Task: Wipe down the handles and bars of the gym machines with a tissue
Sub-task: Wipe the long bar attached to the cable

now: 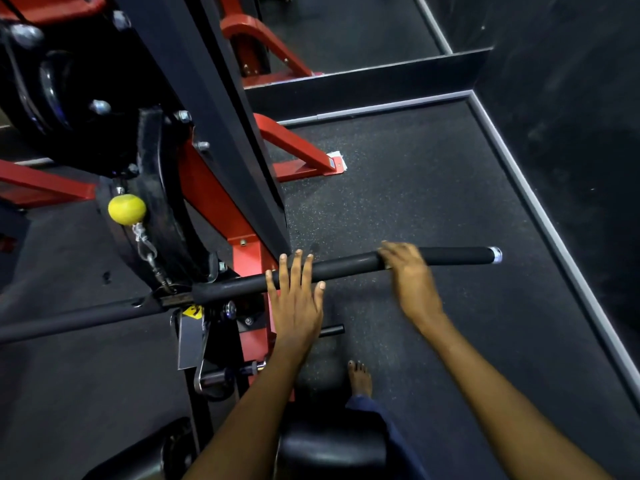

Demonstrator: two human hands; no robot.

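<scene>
The black padded bar (346,268) juts out sideways from the red machine frame (242,265), above the speckled floor (433,188). The left hand (296,299) lies flat on the bar just beside the frame, its fingers (298,268) straight and spread over the top. The right hand (408,275), blurred, sits further out along the bar toward its capped end (496,255), fingers curled over the padding. A tissue under that hand cannot be made out. A yellow ball (126,209) hangs on the far side of the frame.
</scene>
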